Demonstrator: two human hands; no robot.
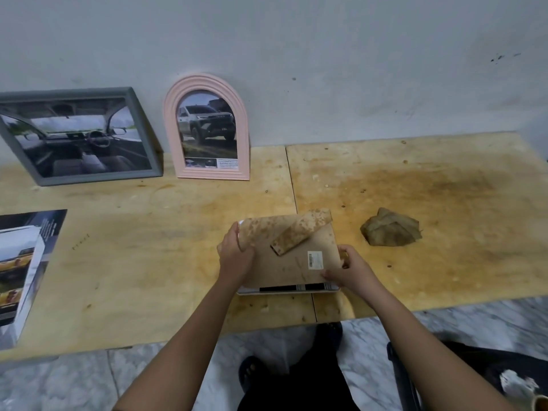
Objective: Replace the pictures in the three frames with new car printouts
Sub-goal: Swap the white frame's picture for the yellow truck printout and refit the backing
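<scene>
A third frame (289,256) lies face down near the table's front edge, its stained brown backing board up, with the fold-out stand raised and a barcode sticker at the lower right. My left hand (235,256) grips its left edge. My right hand (350,271) pinches its lower right corner. A grey frame (80,134) with a car-interior picture and a pink arched frame (207,129) with a pickup picture lean against the wall. Car printouts (23,271) lie at the table's left edge.
A crumpled brown paper (390,228) lies right of the frame on the stained plywood table (444,188). A grey wall stands behind. Below the table edge are a marble floor, my legs and a sandalled foot (252,372).
</scene>
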